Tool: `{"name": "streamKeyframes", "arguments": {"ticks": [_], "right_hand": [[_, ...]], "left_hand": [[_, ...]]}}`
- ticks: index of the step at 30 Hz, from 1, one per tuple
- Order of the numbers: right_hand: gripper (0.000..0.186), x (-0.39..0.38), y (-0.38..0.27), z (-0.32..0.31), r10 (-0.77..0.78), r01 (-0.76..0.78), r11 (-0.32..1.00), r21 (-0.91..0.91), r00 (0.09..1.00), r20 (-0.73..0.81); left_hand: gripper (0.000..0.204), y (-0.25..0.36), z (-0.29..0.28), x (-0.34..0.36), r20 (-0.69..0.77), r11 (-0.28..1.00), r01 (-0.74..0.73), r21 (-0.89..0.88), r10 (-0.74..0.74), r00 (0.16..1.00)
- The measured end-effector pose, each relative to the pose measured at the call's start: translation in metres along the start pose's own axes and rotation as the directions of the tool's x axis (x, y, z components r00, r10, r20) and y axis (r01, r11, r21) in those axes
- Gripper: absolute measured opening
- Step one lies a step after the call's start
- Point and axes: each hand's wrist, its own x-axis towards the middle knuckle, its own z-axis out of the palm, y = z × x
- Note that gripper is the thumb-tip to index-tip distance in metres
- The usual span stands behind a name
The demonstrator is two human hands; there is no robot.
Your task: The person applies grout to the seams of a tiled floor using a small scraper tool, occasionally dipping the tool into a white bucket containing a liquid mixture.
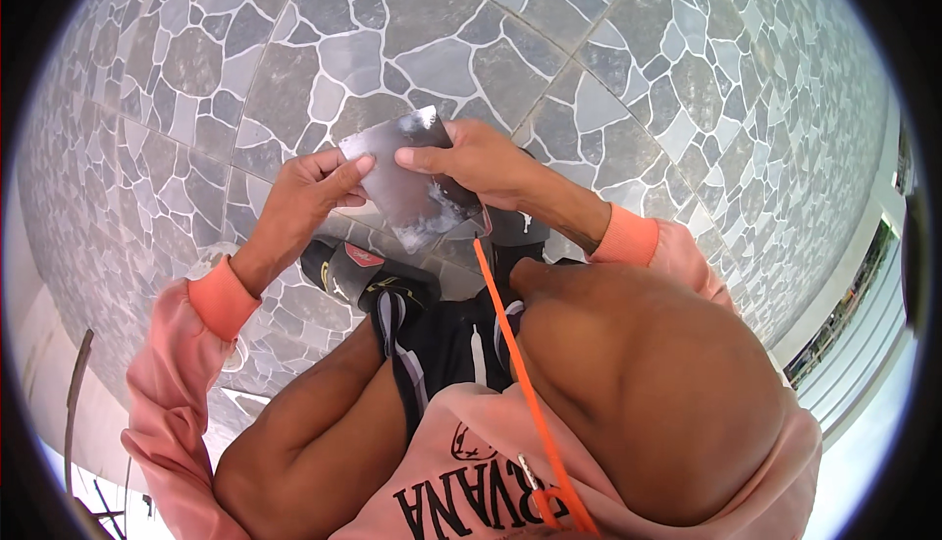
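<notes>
Both of my hands hold one thin rectangular sheet (391,193) above my feet, tilted in front of me. Its face is dark grey to black, with whitish, worn-looking patches along the top and bottom edges; I cannot tell what kind of sheet it is. My left hand (306,192) pinches the left edge, thumb on the face and fingers behind. On the right side, my right hand (491,162) grips it with the thumb laid across the face. The fingers behind the sheet are mostly hidden.
Below lies a floor (549,69) of grey stone-patterned tiles with pale joints. Dark shoes (358,270) are under the sheet, between my bent bare legs (638,373). An orange drawstring (512,344) runs from my pink hoodie (442,471) toward the sheet's lower right. Pale walls curve at both sides.
</notes>
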Motion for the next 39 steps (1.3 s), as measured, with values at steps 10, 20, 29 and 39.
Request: {"name": "streamKeyframes", "arguments": {"ticks": [10, 20, 29, 39], "right_hand": [[0.038, 0.009, 0.004, -0.003, 0.011, -0.011, 1.0, 0.026, 1.0, -0.001], [0.033, 0.01, -0.005, -0.007, 0.016, -0.009, 0.99, 0.141, 0.998, -0.052], [0.04, 0.017, -0.002, -0.006, -0.031, 0.037, 0.977, 0.212, 0.999, -0.03], [0.04, 0.014, -0.008, -0.006, -0.007, 0.025, 0.942, 0.334, 0.998, -0.056]], "left_hand": [[0.033, -0.009, 0.002, -0.004, -0.019, 0.997, 0.033, -0.07, -0.034, 0.999], [0.027, -0.011, 0.004, -0.008, 0.01, 0.996, 0.03, -0.08, -0.029, 1.0], [0.024, -0.012, 0.001, -0.012, -0.006, 0.996, 0.058, -0.073, -0.058, 0.998], [0.028, -0.008, -0.006, -0.011, 0.023, 0.999, 0.0, -0.048, 0.001, 1.0]]}}
